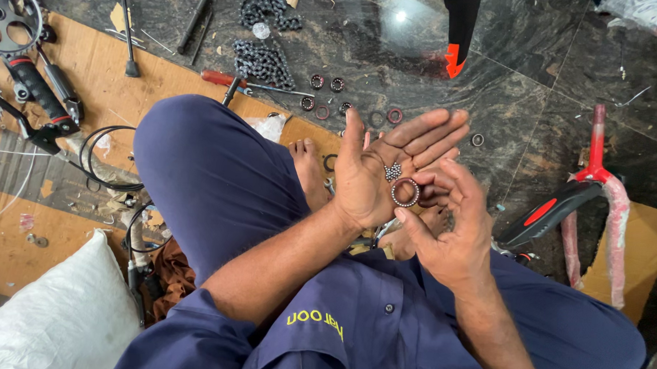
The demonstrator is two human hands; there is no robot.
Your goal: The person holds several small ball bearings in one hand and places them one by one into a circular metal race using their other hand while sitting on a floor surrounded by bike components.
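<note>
Steel balls (393,171) sit in a small cluster on the left hand (380,172), which lies palm up, fingers stretched flat and open, over the person's crossed legs. Just below them, the right hand (451,225) curls in, its thumb and forefinger pinching a bearing ring (405,192) against that palm.

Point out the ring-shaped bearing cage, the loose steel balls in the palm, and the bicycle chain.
Ring-shaped metal bearing cage (405,192), head view: on its lower rim.
Loose steel bearing balls (392,171), head view: middle of the cluster.
Grey bicycle chain pile (263,62), head view: centre of the heap.
</note>
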